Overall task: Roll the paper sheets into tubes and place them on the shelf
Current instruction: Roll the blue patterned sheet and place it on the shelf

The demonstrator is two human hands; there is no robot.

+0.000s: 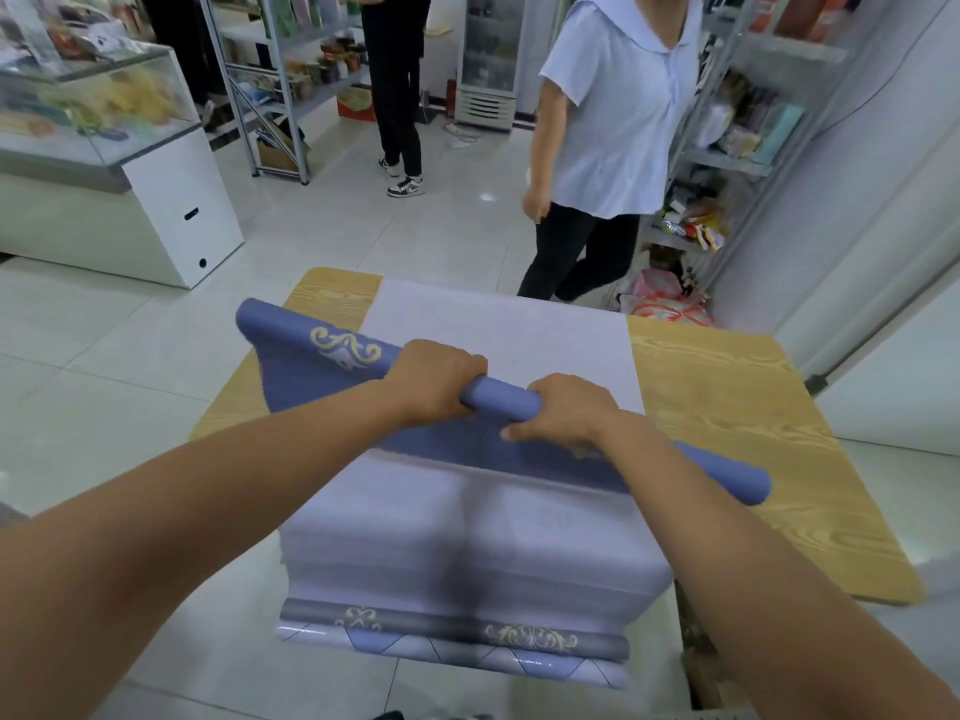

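Both hands are curled over the half-rolled blue paper sheet with gold scrollwork (pixel 501 400), the left hand (pixel 434 379) and right hand (pixel 566 410) close together near its middle. It lies slantwise on a stack of pale lilac sheets (pixel 467 537) on the yellow wood-grain table (pixel 727 407), one end just over the table's left edge. It looks light, glossy and easily creased. I'd hold it wider, nearer both ends, so the tube stays even.

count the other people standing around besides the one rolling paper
2: one in a pale blue shirt just beyond the table, one in black trousers farther back by the metal rack. More may be out of view.
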